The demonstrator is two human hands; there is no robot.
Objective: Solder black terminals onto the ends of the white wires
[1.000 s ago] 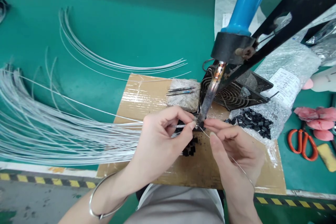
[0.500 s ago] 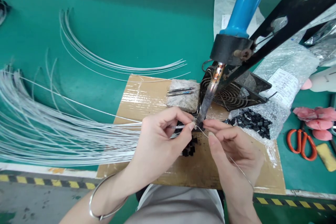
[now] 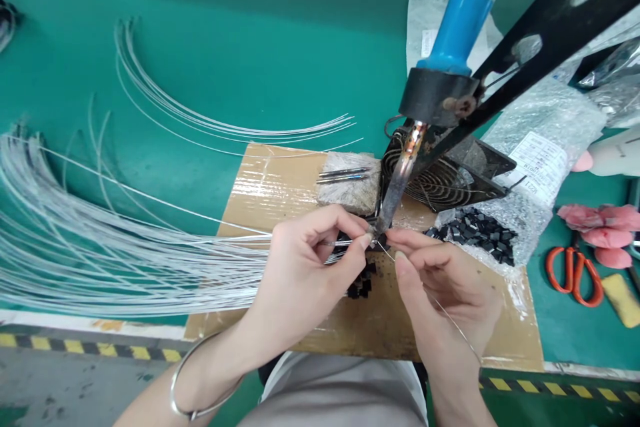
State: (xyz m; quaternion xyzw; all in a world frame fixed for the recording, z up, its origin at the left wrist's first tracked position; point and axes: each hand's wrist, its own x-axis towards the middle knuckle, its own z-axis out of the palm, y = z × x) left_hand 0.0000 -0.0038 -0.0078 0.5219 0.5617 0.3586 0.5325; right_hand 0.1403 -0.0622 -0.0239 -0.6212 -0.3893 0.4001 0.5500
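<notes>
My left hand [image 3: 305, 267] pinches the end of a thin white wire [image 3: 295, 241] that runs in from the left. My right hand [image 3: 440, 287] pinches a fine strand of solder wire [image 3: 453, 323] that trails back over my wrist. Both ends meet under the tip of a soldering iron [image 3: 400, 180] with a blue handle [image 3: 463, 20], fixed in a black bracket [image 3: 530, 47]. A few small black parts [image 3: 361, 283] lie on the taped cardboard pad [image 3: 280, 187] just under my left fingers.
A big sheaf of white wires [image 3: 100, 260] fans across the green table at left; more curved ones [image 3: 200, 120] lie behind. A fan grille [image 3: 445, 180], a sponge block with probes [image 3: 347, 180], a bag of black parts [image 3: 480, 233], orange scissors [image 3: 573, 273] and pink items [image 3: 605, 227] sit right.
Almost nothing has changed. Both hands stay at the iron's tip, and the view has shifted very slightly.
</notes>
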